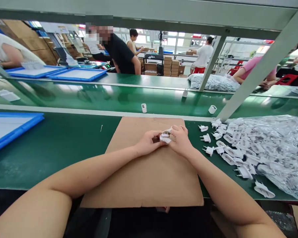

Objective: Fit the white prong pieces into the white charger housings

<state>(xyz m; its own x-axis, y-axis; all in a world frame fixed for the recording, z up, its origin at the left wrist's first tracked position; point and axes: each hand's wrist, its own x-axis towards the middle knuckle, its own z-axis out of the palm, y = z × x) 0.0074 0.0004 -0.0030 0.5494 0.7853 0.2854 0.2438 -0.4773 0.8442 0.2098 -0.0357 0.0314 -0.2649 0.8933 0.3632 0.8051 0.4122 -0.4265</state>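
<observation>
Left hand (149, 143), right hand (181, 140) pinched white piece (165, 138), fingers nearly closed, probably steadying it; cardboard (149, 178) lay beneath, likely as padding.

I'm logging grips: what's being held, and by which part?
The left hand and right hand hold a white piece by its opposite sides; its type is unclear.
</observation>
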